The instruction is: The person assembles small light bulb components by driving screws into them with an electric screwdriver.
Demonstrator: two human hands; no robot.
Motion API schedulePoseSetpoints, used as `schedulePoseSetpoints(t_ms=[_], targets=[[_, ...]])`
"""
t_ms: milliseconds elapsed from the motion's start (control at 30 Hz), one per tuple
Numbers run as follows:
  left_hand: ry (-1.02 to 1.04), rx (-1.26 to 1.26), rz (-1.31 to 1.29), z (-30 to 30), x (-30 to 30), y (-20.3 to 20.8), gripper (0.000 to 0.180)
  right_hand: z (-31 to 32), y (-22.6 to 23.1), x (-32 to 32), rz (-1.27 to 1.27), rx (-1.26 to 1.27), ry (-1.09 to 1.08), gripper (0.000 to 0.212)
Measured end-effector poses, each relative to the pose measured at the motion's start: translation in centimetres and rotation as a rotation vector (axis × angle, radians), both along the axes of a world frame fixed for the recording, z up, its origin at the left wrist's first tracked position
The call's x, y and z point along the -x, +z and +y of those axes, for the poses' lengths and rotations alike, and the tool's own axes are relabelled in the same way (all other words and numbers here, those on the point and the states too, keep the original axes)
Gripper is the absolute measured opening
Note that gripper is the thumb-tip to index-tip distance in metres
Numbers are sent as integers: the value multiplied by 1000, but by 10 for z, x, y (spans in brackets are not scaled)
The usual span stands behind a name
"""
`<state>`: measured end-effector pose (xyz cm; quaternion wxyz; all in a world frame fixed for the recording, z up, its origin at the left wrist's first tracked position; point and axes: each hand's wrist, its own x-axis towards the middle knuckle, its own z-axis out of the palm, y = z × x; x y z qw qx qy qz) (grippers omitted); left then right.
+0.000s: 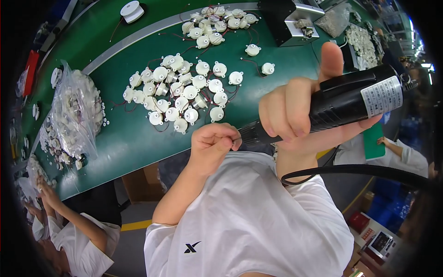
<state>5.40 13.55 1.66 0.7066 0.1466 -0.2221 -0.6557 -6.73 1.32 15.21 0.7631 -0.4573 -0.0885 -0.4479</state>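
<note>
A black electric screwdriver with a pale label lies across my right hand, held nearly level in front of my chest. The fingers wrap around its body, while the thumb sticks up. Its ribbed nose points left, toward my left hand. There the thumb and fingers are pinched together right at the tool's tip; what sits between them is too small to make out. On the green table beyond my hands lies a loose cluster of small white round geared motors with red and dark wires.
Farther back is a second pile of motors, near a black-and-metal fixture. A clear bag of white parts stands at left. A white spool lies at the back. A black cable loops at right. Co-workers sit on both sides.
</note>
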Motion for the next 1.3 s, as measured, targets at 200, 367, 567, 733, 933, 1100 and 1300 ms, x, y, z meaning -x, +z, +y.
schedulePoseSetpoints(t_ms=[200,367,567,733,933,1100,1300], targets=[[-17,51,-18,-2,-4,-5,21,-2,0,0,-7,-23,-19,95],[-35,56,17,-3,-4,-7,20,0,0,-3,19,-7,-24,96],[-83,17,72,-3,-6,-6,17,1,1,-3,40,-20,-35,97],[-111,-7,109,-5,-7,-2,15,-2,-2,-4,16,5,5,96],[-41,-132,109,-6,-1,10,9,-2,-4,4,36,67,-7,94],[88,-414,0,-5,5,32,9,5,-6,7,144,146,-84,96],[81,-495,101,-3,9,40,7,-3,-8,11,84,195,-18,93]])
